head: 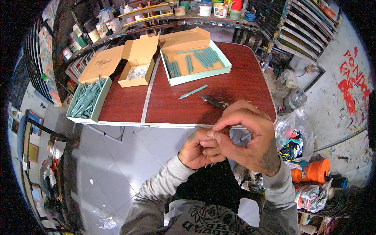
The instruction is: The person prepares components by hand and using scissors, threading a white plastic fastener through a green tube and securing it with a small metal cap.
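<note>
My left hand (202, 148) and my right hand (252, 138) meet just in front of the table's near edge. The fingers of the left are curled, and the right thumb and forefinger pinch together at the left fingertips. Anything between them is hidden or too small to make out. Beyond the hands, a teal pen (193, 92) lies on the dark red wood-grain table (126, 102). Beside it is a dark, pointed tool (213, 101), partly covered by my right hand; its exact kind is unclear.
Loose teal pens fill a box (95, 116) at left. A small cardboard box (135, 83) holds clear pieces. Teal pens lie in rows in a shallow box (202, 74). Paint jars (204, 10) line the back shelf. A plastic bag (305, 129) and an orange container (318, 170) stand at right.
</note>
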### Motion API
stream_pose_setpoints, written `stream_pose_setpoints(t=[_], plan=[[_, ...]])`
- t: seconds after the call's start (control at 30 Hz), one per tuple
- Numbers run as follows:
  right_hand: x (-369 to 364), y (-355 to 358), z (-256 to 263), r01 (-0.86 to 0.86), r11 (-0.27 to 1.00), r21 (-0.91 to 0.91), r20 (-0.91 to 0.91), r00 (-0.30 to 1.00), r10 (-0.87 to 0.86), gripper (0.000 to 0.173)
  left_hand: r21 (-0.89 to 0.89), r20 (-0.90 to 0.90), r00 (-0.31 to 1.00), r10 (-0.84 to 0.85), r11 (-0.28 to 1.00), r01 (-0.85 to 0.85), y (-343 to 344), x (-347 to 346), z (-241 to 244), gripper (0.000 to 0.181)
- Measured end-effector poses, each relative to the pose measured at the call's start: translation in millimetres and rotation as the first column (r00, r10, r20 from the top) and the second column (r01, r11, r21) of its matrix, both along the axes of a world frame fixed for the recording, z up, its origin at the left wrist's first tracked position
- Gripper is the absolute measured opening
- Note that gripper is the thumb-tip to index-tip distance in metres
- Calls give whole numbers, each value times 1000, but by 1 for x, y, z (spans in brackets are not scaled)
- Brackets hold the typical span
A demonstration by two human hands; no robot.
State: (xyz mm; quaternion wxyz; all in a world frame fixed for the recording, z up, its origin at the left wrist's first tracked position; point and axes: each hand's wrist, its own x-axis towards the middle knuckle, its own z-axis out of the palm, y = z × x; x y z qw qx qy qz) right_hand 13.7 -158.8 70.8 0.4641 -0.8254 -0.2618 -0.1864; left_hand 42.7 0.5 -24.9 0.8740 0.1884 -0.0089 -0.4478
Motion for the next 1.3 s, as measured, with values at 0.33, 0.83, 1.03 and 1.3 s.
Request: stream_pose_setpoints(t=[0.33,0.83,1.03,1.3], plan=[[-1,-5,-11,-52,998,-19,35,998,52,24,-33,192,973,-124,991,133,14,12,-28,29],[32,6,-62,27,857,515,-532,793,295,11,34,-75,980,-182,982,185,31,31,-17,13],[52,-6,-80,216,783,584,-565,800,201,15,325,882,458,112,561,-761,41,101,-65,15],[56,-18,-129,431,648,628,-585,811,27,14,-51,654,-202,-729,224,-973,13,203,-91,27]])
